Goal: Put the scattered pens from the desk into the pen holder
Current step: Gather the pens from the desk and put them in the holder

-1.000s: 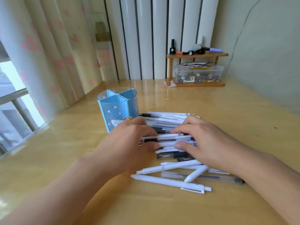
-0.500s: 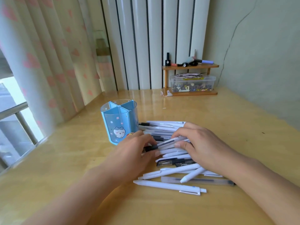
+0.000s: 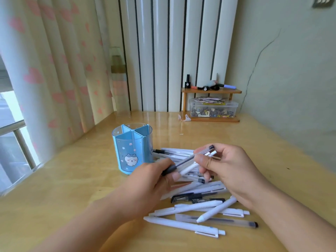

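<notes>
A blue pen holder with a cat picture and several open compartments stands on the wooden desk. Right of it lies a pile of several white, clear and black pens. Both hands hold a small bundle of pens, one clear with a black cap and one white, lifted slantwise above the pile. My left hand grips the lower, capped end. My right hand pinches the upper end. The holder's compartments look empty.
A small wooden shelf with markers and a clear plastic box of small items stands at the back of the desk by the radiator. Curtains and a window are on the left, a wall on the right.
Both hands have closed on a couple of pens and lifted them off the pile, tilting the right end upward. The camera has also tipped up a little.
</notes>
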